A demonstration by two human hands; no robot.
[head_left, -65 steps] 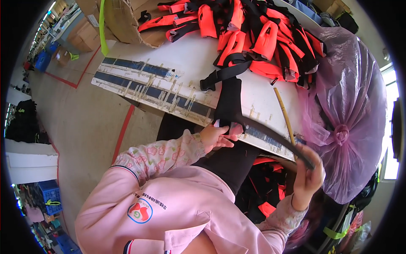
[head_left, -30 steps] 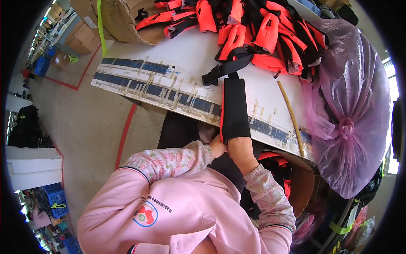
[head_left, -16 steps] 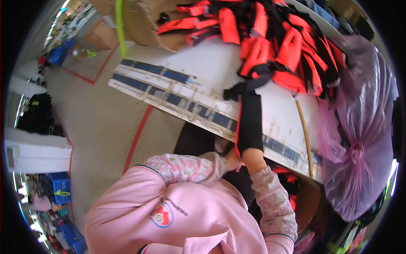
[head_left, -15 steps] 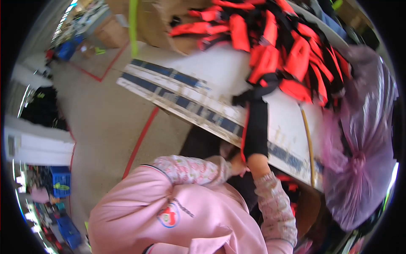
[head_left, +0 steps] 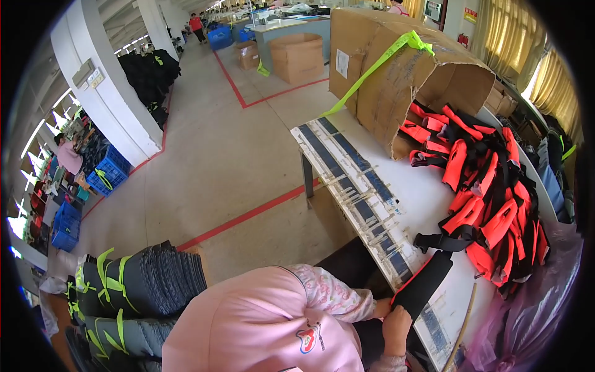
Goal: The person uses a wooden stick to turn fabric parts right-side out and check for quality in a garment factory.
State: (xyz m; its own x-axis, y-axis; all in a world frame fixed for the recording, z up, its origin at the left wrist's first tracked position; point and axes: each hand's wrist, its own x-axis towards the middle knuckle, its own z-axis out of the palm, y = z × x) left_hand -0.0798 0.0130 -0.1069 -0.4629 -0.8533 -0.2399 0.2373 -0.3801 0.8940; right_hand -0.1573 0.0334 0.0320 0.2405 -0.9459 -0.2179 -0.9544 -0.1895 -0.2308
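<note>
A long black fabric sleeve with a bright red-orange edge (head_left: 427,282) lies over the near edge of the white table (head_left: 409,192). Around its near end my right hand (head_left: 396,327) is closed. Close against it, my left hand (head_left: 382,308) pinches the same end by the red edge; its fingers are partly hidden. A black strap (head_left: 443,242) lies at the sleeve's far end, touching the heap of orange-and-black fabric pieces (head_left: 496,214) on the table.
An open cardboard box (head_left: 378,68) lies on its side on the table, with a yellow-green strap across it. A purple plastic bag (head_left: 527,316) sits at the right. Bundled black fabric stacks (head_left: 149,279) are at my left. A pillar (head_left: 105,80) and blue crates (head_left: 110,170) stand beyond.
My view has swung left and up, bringing in the cardboard box, the aisle and the bundled stacks. Both hands stay at the near end of the black sleeve.
</note>
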